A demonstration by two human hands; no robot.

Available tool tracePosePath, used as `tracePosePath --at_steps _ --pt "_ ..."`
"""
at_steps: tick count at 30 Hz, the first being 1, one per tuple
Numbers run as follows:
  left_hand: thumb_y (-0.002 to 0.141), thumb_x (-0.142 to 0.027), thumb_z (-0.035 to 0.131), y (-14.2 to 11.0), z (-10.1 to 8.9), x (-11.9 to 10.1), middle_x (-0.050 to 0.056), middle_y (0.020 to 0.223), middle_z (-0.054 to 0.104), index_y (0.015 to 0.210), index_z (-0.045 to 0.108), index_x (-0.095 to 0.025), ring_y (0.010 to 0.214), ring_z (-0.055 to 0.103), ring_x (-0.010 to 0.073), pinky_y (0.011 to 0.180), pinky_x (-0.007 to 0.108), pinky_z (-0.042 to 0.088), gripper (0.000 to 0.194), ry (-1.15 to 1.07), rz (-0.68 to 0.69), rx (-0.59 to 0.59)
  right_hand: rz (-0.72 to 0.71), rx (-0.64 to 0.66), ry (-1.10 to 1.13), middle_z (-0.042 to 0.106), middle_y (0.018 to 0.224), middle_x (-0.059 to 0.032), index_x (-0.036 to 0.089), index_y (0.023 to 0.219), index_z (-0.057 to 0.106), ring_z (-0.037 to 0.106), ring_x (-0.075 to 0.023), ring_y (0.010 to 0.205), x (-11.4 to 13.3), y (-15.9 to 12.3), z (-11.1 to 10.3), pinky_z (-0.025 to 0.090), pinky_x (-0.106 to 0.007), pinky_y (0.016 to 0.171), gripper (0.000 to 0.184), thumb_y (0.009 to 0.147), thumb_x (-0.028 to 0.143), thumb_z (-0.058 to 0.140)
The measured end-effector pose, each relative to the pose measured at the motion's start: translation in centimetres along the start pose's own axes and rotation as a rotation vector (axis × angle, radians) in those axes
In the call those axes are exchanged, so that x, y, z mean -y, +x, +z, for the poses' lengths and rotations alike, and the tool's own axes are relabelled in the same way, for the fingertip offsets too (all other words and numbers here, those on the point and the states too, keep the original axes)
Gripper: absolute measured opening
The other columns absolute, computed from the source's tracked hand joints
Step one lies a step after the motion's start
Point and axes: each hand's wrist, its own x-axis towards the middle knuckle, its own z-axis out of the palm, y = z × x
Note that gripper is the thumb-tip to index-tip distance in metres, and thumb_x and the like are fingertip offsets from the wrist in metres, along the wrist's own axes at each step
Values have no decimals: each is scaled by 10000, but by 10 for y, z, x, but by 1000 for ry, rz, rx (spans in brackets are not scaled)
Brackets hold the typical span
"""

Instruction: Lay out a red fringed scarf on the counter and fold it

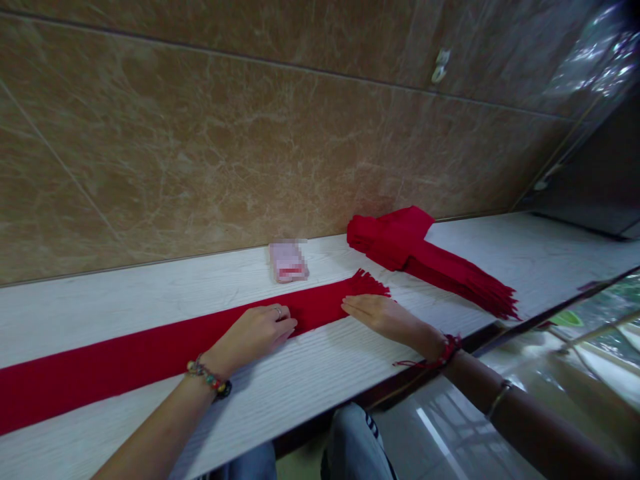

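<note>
Flat scarf: I see a long red scarf (pixel 150 353) laid out flat along the desk (pixel 310 380), running from the left edge of the view up to a fringed end (pixel 367 285) near the middle of the desk.
Left hand: my left hand (pixel 255 332) lies palm down on the scarf, fingers loosely curled and pressed against the fabric; it grips nothing. A ring sits on one finger, and a beaded bracelet (pixel 210 379) circles the wrist.
Right hand: my right hand (pixel 383 313) lies open and flat, fingers extended, fingertips touching the scarf just beside the fringed end; it holds nothing. A red cord bracelet (pixel 443 352) sits on the wrist, and a thin bangle (pixel 499 397) sits higher on the forearm.
Second scarf: a folded red scarf (pixel 400 243) lies farther right near the wall, its fringe (pixel 493 300) trailing toward the front edge of the desk, apart from both hands.
Small item: a pink blurred object (pixel 289 261) rests on the desk close to the wall, just behind the flat scarf.
Wall: brown marbled tiles (pixel 240 133) rise behind the desk.
Below desk: my knees in blue jeans (pixel 353 440) show under the front edge.
</note>
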Motion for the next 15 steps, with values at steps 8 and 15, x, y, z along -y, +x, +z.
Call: tracePosePath --at_steps 8,15 --pt "847 -160 405 0 -5 -1 52 880 588 957 606 -188 750 558 140 618 233 455 230 54 -4 -10 -85 -10 -56 647 1002 -126 88 1044 587 598 -190 935 -15 5 1 507 -332 815 303 828 29 382" --pt "871 -149 371 -2 -4 -1 47 816 560 919 597 -167 704 533 122 597 215 432 231 108 13 -44 -103 -60 -39 631 1042 -118 117 1098 558 546 -183 1033 -28 8 -5 468 -367 886 318 860 51 357"
